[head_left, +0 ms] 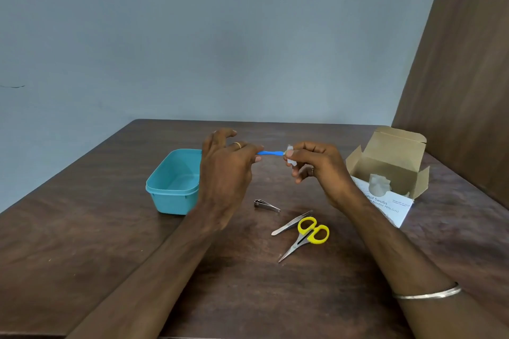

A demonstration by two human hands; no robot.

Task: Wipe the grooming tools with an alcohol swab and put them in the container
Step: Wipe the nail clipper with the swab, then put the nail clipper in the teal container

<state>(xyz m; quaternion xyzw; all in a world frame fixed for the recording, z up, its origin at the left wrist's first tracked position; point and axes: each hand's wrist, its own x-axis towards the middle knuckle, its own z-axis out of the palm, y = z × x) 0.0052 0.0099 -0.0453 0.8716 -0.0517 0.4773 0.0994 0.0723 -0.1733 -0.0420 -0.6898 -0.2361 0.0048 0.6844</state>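
The left hand [225, 170] is pinching the blue tool [270, 153] while the right hand [316, 166] is squeezing the swab [289, 156] around its tip. That thin pinch risks slipping, dropping the tool short of the container [172, 187] at nine o'clock.

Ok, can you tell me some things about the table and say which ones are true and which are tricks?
1. The left hand holds a blue tool. True.
2. The scissors have red handles. False: the handles are yellow.
3. The right hand pinches a white swab at one end of the blue tool. True.
4. The nail clipper is inside the teal container. False: it lies on the table, to the right of the container.
5. The swab box is closed. False: its flaps stand open.
6. The tweezers lie beside the scissors. True.
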